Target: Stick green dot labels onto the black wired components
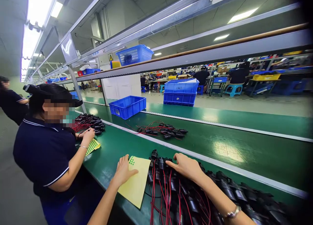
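Note:
My left hand (123, 171) rests at the left edge of a yellow sticker sheet (137, 182), its thumb apart from its fingers. Several round green stickers (132, 160) remain near the sheet's top corner. To the right, my right hand (187, 166) is over a pile of black cylindrical parts (193, 203) with red and black wires. Its thumb and fingers are apart, the thumb tip beside a black part (161, 163) at the pile's left end. I cannot tell whether it touches that part.
At left, a co-worker (46, 146) handles something over another sticker sheet (93, 147), near a heap of wired black parts (90, 122). A smaller group of parts (168, 131) lies across the white strip. Blue crates (128, 107) stand farther back. A shelf rail (195, 57) crosses above the green table (110, 146).

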Demonstrator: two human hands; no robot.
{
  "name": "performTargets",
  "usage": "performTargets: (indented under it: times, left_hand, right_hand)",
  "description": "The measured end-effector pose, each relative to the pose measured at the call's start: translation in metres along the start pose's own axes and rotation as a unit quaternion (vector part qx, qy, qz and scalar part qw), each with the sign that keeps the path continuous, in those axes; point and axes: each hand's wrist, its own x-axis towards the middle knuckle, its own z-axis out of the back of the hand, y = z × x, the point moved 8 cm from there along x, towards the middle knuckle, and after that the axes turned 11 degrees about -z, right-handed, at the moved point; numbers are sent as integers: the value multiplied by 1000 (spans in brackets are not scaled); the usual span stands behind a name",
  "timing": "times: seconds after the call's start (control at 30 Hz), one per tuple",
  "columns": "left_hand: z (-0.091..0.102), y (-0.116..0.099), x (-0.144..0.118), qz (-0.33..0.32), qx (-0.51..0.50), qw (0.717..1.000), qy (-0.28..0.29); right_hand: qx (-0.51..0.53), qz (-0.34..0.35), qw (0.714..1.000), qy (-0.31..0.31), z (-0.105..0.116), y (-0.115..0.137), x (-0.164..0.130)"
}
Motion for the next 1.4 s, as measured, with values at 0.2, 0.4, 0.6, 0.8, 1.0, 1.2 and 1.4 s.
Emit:
performTargets:
  times: [0.2, 0.4, 0.6, 0.8, 1.0, 1.2, 1.4]
  left_hand:
    - [-1, 2, 0, 17, -48, 998, -40]
    - [27, -42, -15, -14, -184, 979, -91]
    - [18, -151, -44, -95, -320, 942, -39]
    - [-12, -222, -69, -135, -454, 880, 36]
    - [-14, -234, -73, -172, -423, 889, 28]
    - [-4, -228, -79, -207, -254, 944, -35]
    - [-26, -191, -62, -105, -395, 911, 44]
  right_hand:
    - [49, 69, 994, -67, 19, -11, -46]
    - [145, 167, 969, -114, 37, -15, -94]
    - [228, 286, 898, -244, 69, -1, -150]
    - [216, 350, 851, -328, 81, 8, -176]
    - [215, 330, 856, -335, 85, 3, -176]
    - [185, 356, 858, -320, 80, 8, -177]
    - [182, 386, 852, -303, 71, 17, -175]
